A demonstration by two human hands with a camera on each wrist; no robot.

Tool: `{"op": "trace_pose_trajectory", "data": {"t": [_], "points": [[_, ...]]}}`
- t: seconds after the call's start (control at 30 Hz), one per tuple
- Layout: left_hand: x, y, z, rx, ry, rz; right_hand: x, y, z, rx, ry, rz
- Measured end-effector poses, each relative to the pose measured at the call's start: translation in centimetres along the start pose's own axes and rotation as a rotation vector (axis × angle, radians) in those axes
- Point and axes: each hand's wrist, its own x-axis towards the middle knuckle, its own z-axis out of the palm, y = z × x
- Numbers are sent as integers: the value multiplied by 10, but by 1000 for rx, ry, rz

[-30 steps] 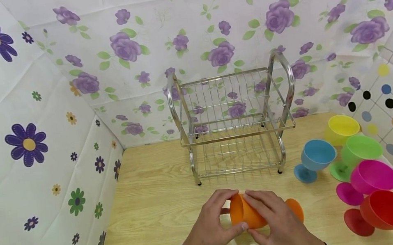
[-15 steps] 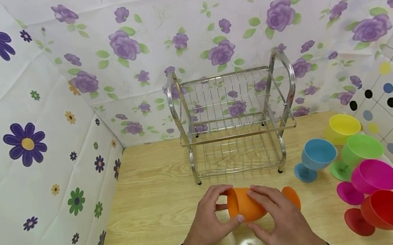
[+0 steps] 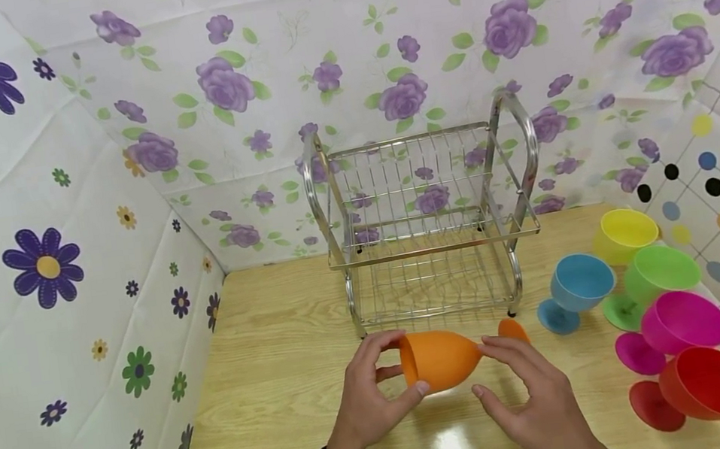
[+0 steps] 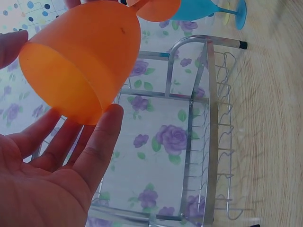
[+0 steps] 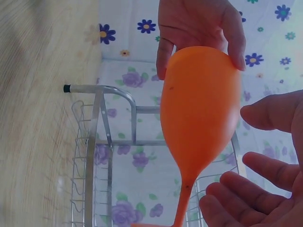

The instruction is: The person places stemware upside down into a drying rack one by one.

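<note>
An orange plastic goblet [image 3: 445,360] lies sideways in the air in front of the rack, its mouth to the left and its foot to the right. My left hand [image 3: 371,397] grips it at the rim, thumb on the near side and fingers on the far side. The left wrist view shows the open bowl [image 4: 66,85] held between thumb and fingers. My right hand [image 3: 536,398] is beside the stem with its fingers spread. In the right wrist view its relaxed fingers [image 5: 253,189] are near the stem [image 5: 183,201] and its thumb is beside the bowl.
A two-tier metal dish rack [image 3: 435,250] stands at the back of the wooden table [image 3: 272,388]. To the right are blue [image 3: 582,282], yellow [image 3: 628,235], green [image 3: 662,276], magenta [image 3: 683,322] and red [image 3: 709,383] goblets. Patterned cloth walls [image 3: 73,330] enclose the table.
The orange goblet has risen slightly away from me in my left hand. My right hand has slid off the bowl towards the stem, and its fingers have opened away.
</note>
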Motion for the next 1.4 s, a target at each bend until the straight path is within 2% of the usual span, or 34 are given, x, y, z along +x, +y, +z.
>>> {"op": "trace_pose_trajectory", "data": {"t": [0.23, 0.47, 0.57, 0.77, 0.9, 1.17, 1.4], "points": [[-1, -2, -3, -46, 37, 9, -3, 5, 1, 64, 9, 63], [-1, -1, -3, -110, 92, 24, -5, 7, 6, 200, 4, 247], [0, 0, -3, -161, 118, 42, -5, 10, 10, 273, -9, 297], [2, -1, 3, -302, 141, 89, -10, 21, 22, 486, -46, 315], [4, -2, 10, -361, 143, 123, -11, 26, 28, 613, -50, 305], [3, -1, 21, -402, 140, 150, -10, 32, 31, 801, -45, 249], [-1, -4, 27, -436, 136, 154, -6, 30, 28, 1084, -61, 247]]}}
